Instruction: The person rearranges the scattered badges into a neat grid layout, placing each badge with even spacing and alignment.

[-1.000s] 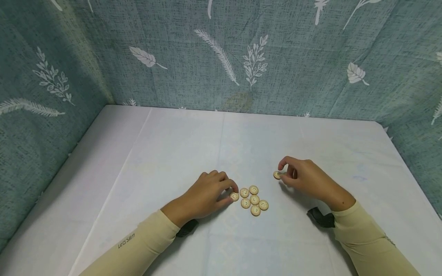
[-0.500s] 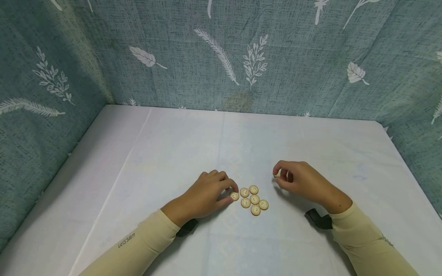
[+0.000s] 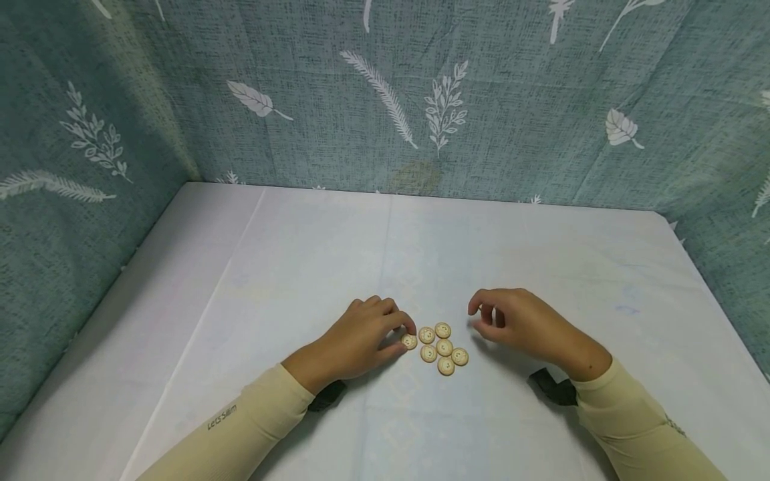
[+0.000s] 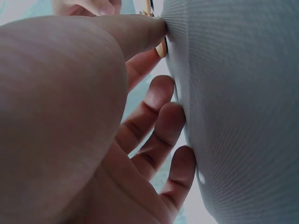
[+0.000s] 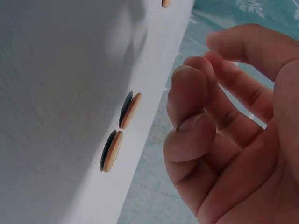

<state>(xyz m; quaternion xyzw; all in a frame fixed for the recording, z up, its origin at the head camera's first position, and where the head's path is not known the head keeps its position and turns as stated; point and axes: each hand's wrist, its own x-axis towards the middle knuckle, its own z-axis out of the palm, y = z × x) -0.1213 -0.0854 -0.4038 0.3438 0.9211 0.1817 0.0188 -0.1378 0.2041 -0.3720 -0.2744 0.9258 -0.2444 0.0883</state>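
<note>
My left hand (image 3: 361,339) rests on the white tablecloth, thumb and forefinger at opposite sides of a pale wooden button (image 3: 409,342), pinching it. In the left wrist view that button (image 4: 161,49) shows edge-on by the thumb tip, the other fingers touching the cloth. Just to its right lie several matching round buttons (image 3: 444,347), flat and close together. My right hand (image 3: 517,324) hovers to the right of them, thumb and forefinger bent toward each other in a pinch. The button between them is almost wholly hidden by the fingers.
White cloth covers the table (image 3: 301,254). Teal fabric with white leaf prints (image 3: 511,100) hangs behind it and at both sides. A dark strap piece (image 3: 553,387) sits under the right wrist; another (image 3: 327,397) is under the left.
My right hand has come slightly left and nearer, and its button has turned from clearly visible to nearly hidden behind the fingers. My left hand and the buttons on the cloth stay put.
</note>
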